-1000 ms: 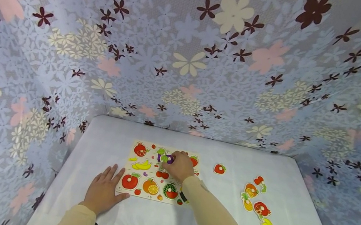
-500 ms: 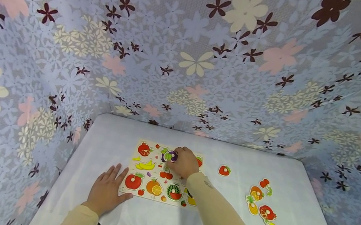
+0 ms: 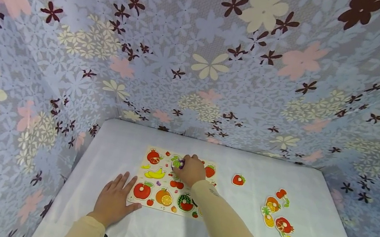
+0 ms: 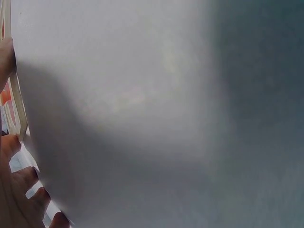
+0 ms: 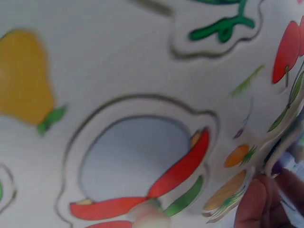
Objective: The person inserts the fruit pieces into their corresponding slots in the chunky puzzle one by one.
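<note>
Lower left, the left hand (image 3: 113,199) lies, fingers spread, beside the flat cream fruit-printed board (image 3: 141,176). Across its upper middle, the right hand (image 3: 191,170) pinches a purple-and-green grape piece (image 3: 177,163), less purple showing than half a second ago: probably being adjusted.

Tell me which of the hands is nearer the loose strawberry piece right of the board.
Right. The right hand is over the board, left of the strawberry piece, pinching the grape piece; the left hand is farther away, at the board's left edge.
</note>
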Demonstrator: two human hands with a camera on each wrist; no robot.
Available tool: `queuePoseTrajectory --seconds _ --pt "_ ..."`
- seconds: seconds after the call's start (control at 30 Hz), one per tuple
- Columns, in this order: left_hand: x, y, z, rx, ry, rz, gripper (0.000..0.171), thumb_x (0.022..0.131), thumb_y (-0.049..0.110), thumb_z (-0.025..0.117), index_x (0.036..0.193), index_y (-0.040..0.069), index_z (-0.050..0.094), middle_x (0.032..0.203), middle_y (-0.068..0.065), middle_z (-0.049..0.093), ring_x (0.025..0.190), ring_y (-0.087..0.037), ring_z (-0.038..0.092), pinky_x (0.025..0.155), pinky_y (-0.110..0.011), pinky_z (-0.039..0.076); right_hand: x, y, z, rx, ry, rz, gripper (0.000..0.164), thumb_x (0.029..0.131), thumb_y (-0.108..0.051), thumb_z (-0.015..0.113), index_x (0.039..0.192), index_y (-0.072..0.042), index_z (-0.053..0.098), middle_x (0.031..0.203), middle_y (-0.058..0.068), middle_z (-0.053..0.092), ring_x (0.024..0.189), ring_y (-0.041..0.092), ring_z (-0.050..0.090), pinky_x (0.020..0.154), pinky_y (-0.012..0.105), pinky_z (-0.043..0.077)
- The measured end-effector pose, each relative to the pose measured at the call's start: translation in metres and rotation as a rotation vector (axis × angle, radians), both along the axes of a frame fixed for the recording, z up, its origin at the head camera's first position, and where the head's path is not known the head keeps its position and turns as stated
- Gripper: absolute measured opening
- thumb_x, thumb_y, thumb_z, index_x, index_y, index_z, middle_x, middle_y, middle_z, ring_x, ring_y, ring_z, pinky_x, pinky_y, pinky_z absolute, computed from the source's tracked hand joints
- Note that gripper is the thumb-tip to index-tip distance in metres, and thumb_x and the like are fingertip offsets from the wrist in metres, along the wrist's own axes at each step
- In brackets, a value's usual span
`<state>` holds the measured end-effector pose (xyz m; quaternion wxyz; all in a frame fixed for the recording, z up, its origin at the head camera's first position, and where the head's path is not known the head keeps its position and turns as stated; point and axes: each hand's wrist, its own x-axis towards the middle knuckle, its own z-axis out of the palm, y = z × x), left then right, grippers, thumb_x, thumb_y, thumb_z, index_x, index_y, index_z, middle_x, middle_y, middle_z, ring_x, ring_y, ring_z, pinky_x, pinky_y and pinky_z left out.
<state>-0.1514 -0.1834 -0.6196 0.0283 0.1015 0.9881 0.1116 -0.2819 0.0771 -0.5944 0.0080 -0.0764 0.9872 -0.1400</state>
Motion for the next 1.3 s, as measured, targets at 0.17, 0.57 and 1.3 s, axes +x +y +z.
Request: queuePoseTrajectory --seconds 0.17,0.57,1.3 --pt "0.001 0.002 0.003 0.003 0.007 -0.002 0.096 0.082 0.064 0.069 0.156 0.013 0.035 0.159 -0.019 0.029 0.144 -0.042 0.026 0.114 -0.06 0.026 0.0 0.0 0.001 -0.022 -0.002 0.001 0.046 0.085 -0.042 0.077 0.106 -0.003 0.067 0.094 0.012 0.058 0.068 0.022 0.058 0.066 0.041 0.057" --pt "0.001 -0.002 -0.002 -0.013 0.017 0.004 0.098 0.081 0.067 0.068 0.156 0.014 0.035 0.16 -0.018 0.028 0.145 -0.042 0.026 0.114 -0.06 0.026 -0.006 0.016 -0.003 -0.153 -0.143 0.105 0.046 0.08 -0.023 0.082 0.12 -0.005 0.069 0.097 0.007 0.058 0.081 0.019 0.055 0.077 0.035 0.055" --pt "0.005 0.003 -0.001 -0.002 0.011 0.008 0.097 0.082 0.065 0.07 0.156 0.015 0.035 0.16 -0.018 0.027 0.145 -0.041 0.025 0.114 -0.06 0.026 0.009 -0.008 -0.005 0.02 -0.018 -0.081 0.059 0.082 -0.06 0.073 0.102 -0.005 0.065 0.086 0.007 0.06 0.054 0.015 0.052 0.046 0.032 0.049"
